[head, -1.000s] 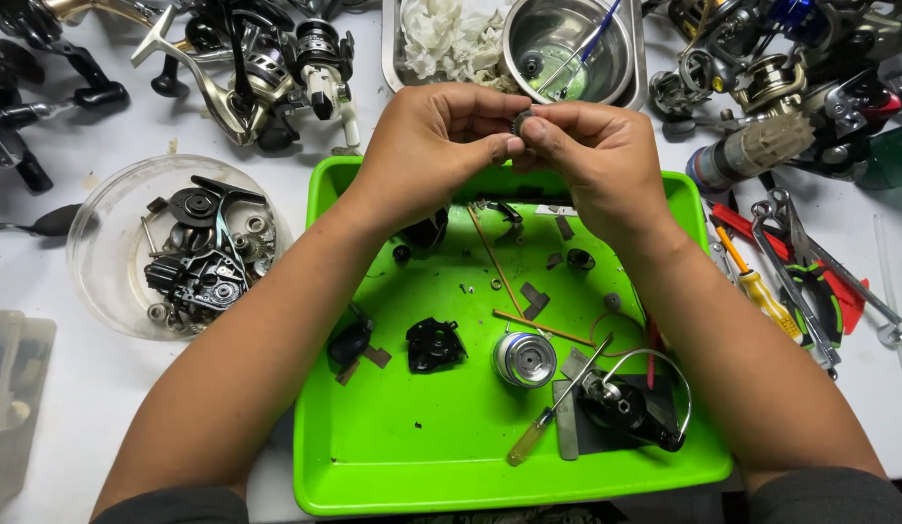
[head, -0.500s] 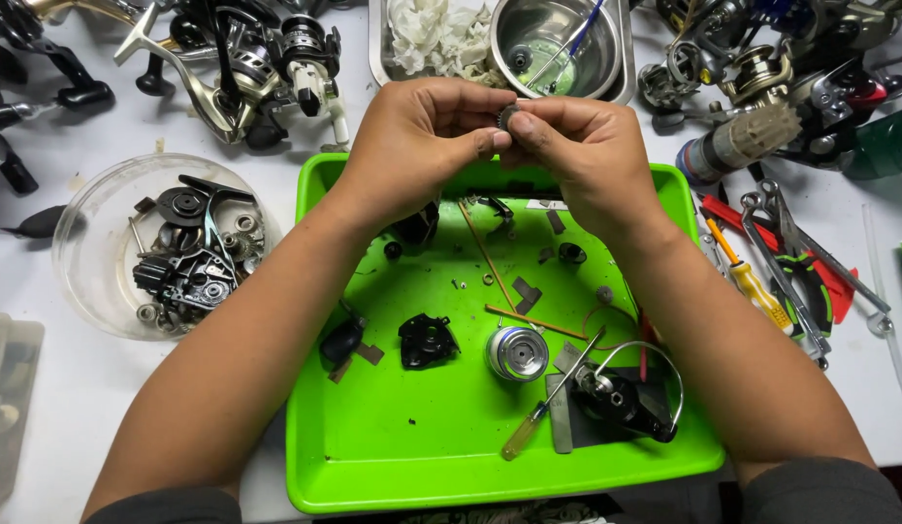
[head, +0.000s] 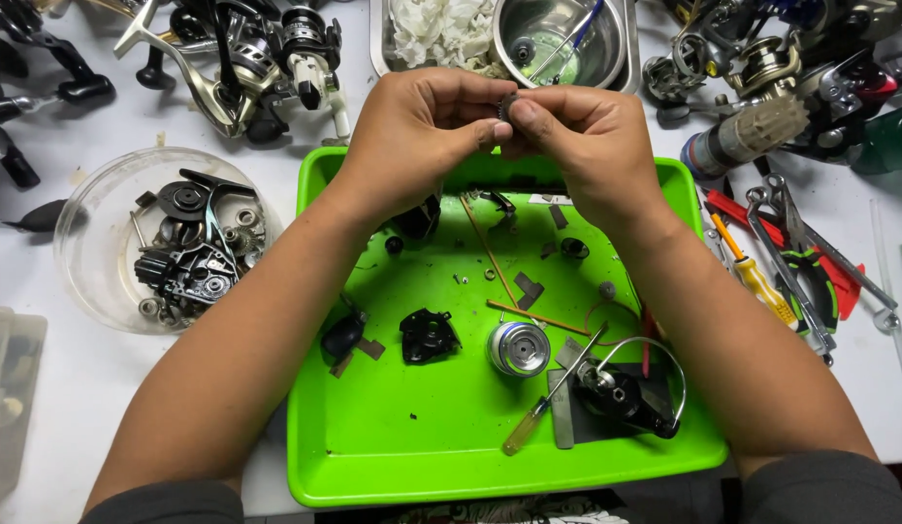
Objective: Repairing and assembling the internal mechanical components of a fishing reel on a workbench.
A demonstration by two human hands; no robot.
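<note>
Green tray point(head: 393, 466) nearest on white table: yellow-handled screwdriver point(head: 553, 393), silver spool point(head: 518, 348), black reel body with wire bail point(head: 628, 392), black cover plate point(head: 428, 336). Clear bowl of dark reel parts point(head: 170, 243) to left. Above tray's far edge, left hand point(head: 417, 136) and right hand point(head: 587, 136) meet, fingertips of both pinched shut on small dark part point(head: 504, 105). Beyond: steel bowl point(head: 558, 39), spinning reels point(head: 247, 58).

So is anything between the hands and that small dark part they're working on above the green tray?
Nothing visible. The left hand and right hand both pinch the small dark part directly at their fingertips, above the far rim of the green tray. The fingers hide most of the part.
</note>
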